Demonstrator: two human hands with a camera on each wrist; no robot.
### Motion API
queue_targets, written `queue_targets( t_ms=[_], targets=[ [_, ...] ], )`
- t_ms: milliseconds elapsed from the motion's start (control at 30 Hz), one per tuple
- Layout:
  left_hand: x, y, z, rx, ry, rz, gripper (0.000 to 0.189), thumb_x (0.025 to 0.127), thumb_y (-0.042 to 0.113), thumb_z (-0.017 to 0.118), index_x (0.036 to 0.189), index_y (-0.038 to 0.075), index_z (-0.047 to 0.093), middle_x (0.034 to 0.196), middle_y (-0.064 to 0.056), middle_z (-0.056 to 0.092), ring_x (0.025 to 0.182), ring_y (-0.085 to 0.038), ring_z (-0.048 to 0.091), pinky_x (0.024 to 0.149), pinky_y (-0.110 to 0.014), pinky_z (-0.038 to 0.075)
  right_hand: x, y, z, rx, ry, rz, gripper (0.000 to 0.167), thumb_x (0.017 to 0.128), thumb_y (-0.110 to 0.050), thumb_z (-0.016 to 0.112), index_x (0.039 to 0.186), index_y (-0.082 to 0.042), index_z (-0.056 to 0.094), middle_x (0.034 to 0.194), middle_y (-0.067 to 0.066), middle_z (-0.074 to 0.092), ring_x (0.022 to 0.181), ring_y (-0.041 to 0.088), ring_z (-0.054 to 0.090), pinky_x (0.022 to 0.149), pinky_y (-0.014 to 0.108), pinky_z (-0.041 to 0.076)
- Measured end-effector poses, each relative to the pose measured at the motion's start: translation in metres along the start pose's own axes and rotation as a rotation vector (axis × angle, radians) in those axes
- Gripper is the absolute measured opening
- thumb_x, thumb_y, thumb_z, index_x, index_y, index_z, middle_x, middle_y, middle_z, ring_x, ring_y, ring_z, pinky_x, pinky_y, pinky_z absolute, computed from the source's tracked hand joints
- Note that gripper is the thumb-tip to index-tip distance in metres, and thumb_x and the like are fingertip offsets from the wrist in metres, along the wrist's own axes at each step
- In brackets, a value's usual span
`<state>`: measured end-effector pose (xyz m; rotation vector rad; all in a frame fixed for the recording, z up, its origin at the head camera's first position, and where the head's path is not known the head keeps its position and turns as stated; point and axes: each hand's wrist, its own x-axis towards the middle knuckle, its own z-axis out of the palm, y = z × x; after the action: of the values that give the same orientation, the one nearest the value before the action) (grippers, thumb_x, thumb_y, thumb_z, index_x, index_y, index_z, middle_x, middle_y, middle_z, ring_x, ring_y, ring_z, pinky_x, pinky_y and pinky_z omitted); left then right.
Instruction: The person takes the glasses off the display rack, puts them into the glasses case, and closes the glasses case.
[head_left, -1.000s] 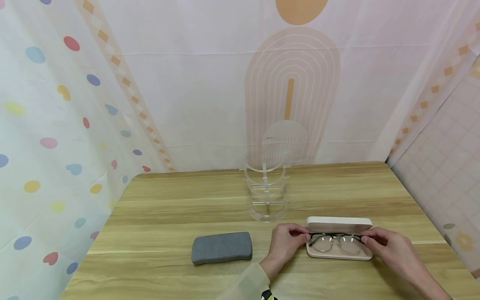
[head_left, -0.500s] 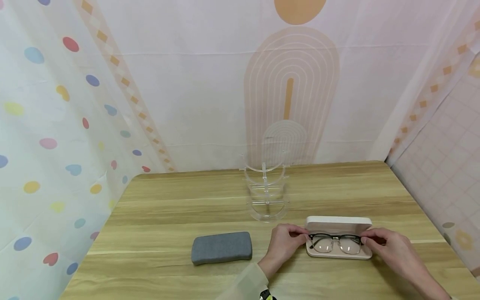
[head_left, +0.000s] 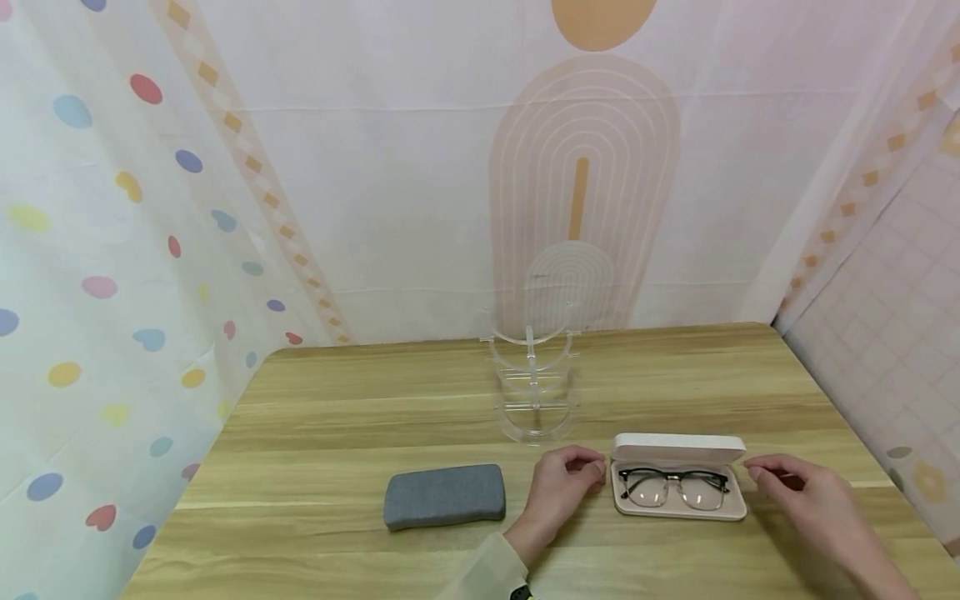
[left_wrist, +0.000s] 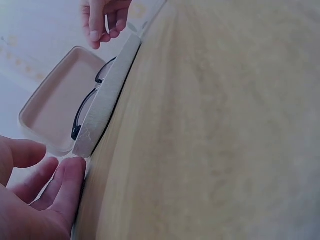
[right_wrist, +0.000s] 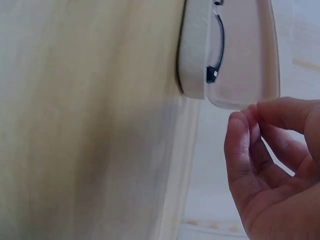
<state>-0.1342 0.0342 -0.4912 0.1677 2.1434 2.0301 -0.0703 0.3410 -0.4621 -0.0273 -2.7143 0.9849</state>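
Note:
Black-topped eyeglasses (head_left: 674, 475) lie in an opened white glasses case (head_left: 678, 443) at the table's right; its lid stands up behind them. My left hand (head_left: 557, 490) is just left of the case, its fingers loosely bent and holding nothing. In the left wrist view a gap shows between thumb and fingers (left_wrist: 70, 187), close to the case's end. On the other side my right hand (head_left: 812, 498) hovers a little off the case, thumb and fingertips near each other with nothing between them. The right wrist view shows the glasses' dark rim (right_wrist: 220, 45) inside the case.
A grey glasses case (head_left: 445, 497), closed, lies on the wooden table (head_left: 322, 467) left of my left hand. Behind stands a clear tiered rack (head_left: 534, 434). Patterned curtains (head_left: 405, 192) hang behind the table and along its sides.
Both hands have let go of the eyeglasses and moved outward, the left hand to the left and the right hand to the right. The eyeglasses now rest in the case.

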Motion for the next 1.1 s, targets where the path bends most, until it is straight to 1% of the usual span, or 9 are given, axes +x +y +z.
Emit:
queue_targets(
  t_ms=[133,200,300,433,567,667,733,867,1100],
  targets=[
    [0.000,0.002,0.001,-0.105,0.017,-0.021,0.015,0.093,0.000,0.069,0.105,-0.010,0.072,0.088,-0.014,0.075,0.081,-0.015,0.071,0.074,-0.030,0.062,0.002,-0.002,-0.007,0.039,0.039,0.074,0.021,0.101,-0.014,0.065,0.111,0.002,0.075,0.087,0.005,0.075,0.072,-0.010,0.059,0.061,0.011,0.046],
    [0.001,0.004,0.002,-0.120,0.027,-0.028,0.018,0.095,0.002,0.068,0.107,-0.010,0.071,0.092,-0.015,0.076,0.085,-0.017,0.072,0.076,-0.032,0.063,0.004,-0.004,-0.009,0.061,0.054,0.097,0.027,0.103,-0.018,0.063,0.116,0.003,0.073,0.086,0.004,0.075,0.071,-0.009,0.061,0.060,0.012,0.046],
    [0.003,0.005,0.003,-0.109,0.030,-0.044,0.021,0.099,0.008,0.066,0.111,-0.009,0.071,0.097,-0.014,0.076,0.089,-0.018,0.073,0.078,-0.033,0.063,0.006,-0.006,-0.011,0.086,0.049,0.107,0.033,0.106,-0.023,0.060,0.122,0.004,0.070,0.092,0.012,0.076,0.072,-0.009,0.062,0.060,0.014,0.049],
    [0.005,0.008,0.005,-0.085,0.019,-0.055,0.025,0.101,0.015,0.065,0.112,-0.006,0.072,0.098,-0.010,0.076,0.091,-0.018,0.072,0.079,-0.033,0.062,0.011,-0.008,-0.010,0.105,-0.037,0.098,0.041,0.109,-0.027,0.056,0.131,0.007,0.063,0.104,0.022,0.074,0.077,-0.004,0.065,0.064,0.017,0.053],
    [0.007,0.010,0.007,-0.079,-0.009,-0.064,0.029,0.100,0.020,0.067,0.113,-0.005,0.073,0.100,-0.007,0.075,0.092,-0.016,0.070,0.081,-0.032,0.062,0.015,-0.009,-0.007,0.137,-0.163,0.109,0.049,0.111,-0.031,0.050,0.140,0.009,0.055,0.114,0.029,0.070,0.087,0.015,0.073,0.070,0.022,0.056],
    [0.009,0.012,0.009,-0.073,-0.037,-0.077,0.034,0.100,0.025,0.068,0.116,-0.005,0.072,0.102,-0.006,0.074,0.092,-0.016,0.069,0.083,-0.033,0.061,0.016,-0.010,-0.003,0.145,-0.223,0.119,0.053,0.111,-0.033,0.047,0.143,0.009,0.052,0.120,0.033,0.067,0.093,0.029,0.074,0.073,0.024,0.056],
    [0.010,0.013,0.010,-0.066,-0.053,-0.087,0.038,0.099,0.029,0.069,0.118,-0.005,0.072,0.104,-0.006,0.073,0.092,-0.016,0.069,0.083,-0.033,0.061,0.017,-0.011,0.000,0.143,-0.241,0.118,0.053,0.111,-0.034,0.047,0.143,0.009,0.052,0.119,0.032,0.068,0.094,0.031,0.074,0.074,0.025,0.056],
    [0.011,0.014,0.012,-0.061,-0.073,-0.100,0.042,0.098,0.032,0.071,0.118,-0.004,0.072,0.104,-0.006,0.072,0.093,-0.017,0.069,0.083,-0.034,0.062,0.018,-0.013,0.004,0.152,-0.257,0.119,0.052,0.111,-0.033,0.047,0.143,0.007,0.051,0.113,0.027,0.072,0.091,0.026,0.074,0.076,0.026,0.056],
    [0.013,0.017,0.015,-0.078,-0.069,-0.122,0.042,0.096,0.035,0.073,0.116,-0.001,0.071,0.101,-0.008,0.072,0.092,-0.018,0.070,0.080,-0.036,0.062,0.020,-0.014,0.008,0.219,-0.292,0.166,0.059,0.112,-0.036,0.046,0.148,0.011,0.042,0.128,0.043,0.058,0.102,0.040,0.072,0.077,0.027,0.060]
  ],
)
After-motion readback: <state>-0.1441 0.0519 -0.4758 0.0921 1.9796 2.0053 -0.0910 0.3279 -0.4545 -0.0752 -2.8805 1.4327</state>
